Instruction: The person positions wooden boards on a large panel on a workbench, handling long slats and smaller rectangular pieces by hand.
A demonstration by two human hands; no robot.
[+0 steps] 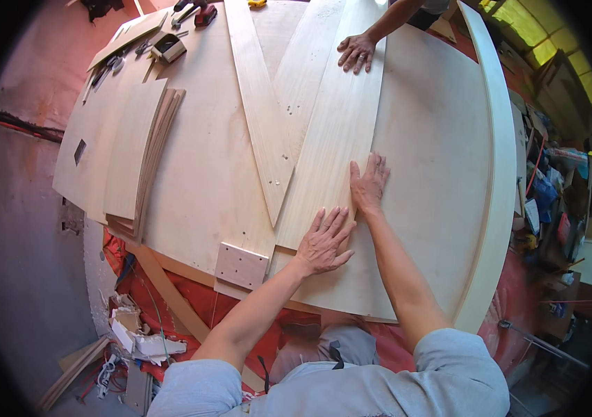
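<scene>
A long pale wooden board (334, 132) lies lengthwise on a large wooden panel (428, 167). My left hand (326, 243) rests flat on the board's near end, fingers spread. Against its right edge, partly on the board and partly over the panel, my right hand (370, 184) lies with fingers stretched out. Neither hand holds anything. Another person's hand (357, 53) presses flat on the far part of the same board. Just left of it, a second narrow board (261, 111) slants across the panel, with small holes or screws near its pointed near end.
Stacked thin sheets (132, 153) lie on the panel's left. A small drilled plate (241, 265) sits at its near edge. A cordless drill (205, 15) and other tools are at the far left. One long strip (490, 139) runs along the right edge. Scraps (143, 333) litter the floor.
</scene>
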